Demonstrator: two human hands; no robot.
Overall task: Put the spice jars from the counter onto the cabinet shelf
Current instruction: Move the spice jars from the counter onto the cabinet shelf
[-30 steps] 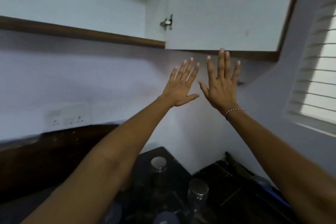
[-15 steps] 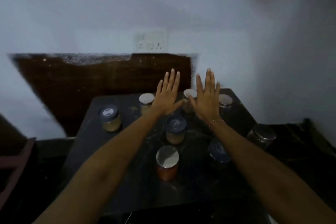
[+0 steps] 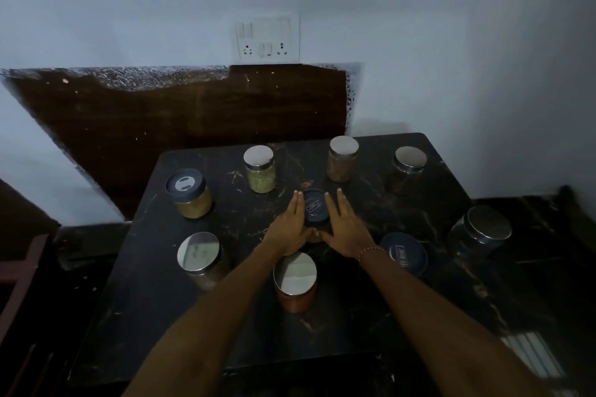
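Starting nearest the camera, a red-filled jar [image 3: 294, 284] with a steel lid stands on the dark marble counter [image 3: 354, 316], between the person's forearms. Beside it to the left is a steel-lidded jar [image 3: 200, 256], and to the right a dark-lidded jar [image 3: 403, 251] lies just past the right wrist. Further in, the left hand [image 3: 287, 229] and right hand [image 3: 346, 229] flank a centre jar [image 3: 315, 208] with a dark lid. Fingers on both hands are extended and flat, lying alongside the jar; whether the palms touch the glass cannot be told, and no grip is closed round it. Off to the right stands a large steel-lidded jar [image 3: 483, 232]. Beyond are a grey-lidded jar [image 3: 190, 195], a green-filled jar [image 3: 260, 169], a brown-filled jar [image 3: 342, 159] and a dark jar [image 3: 408, 167]. A switch plate [image 3: 267, 39] sits on the wall behind.

Assessment: nine jars remain on the counter. The cabinet shelf is out of view, so nothing stored can be confirmed. The task appears at its start, first pick pending.
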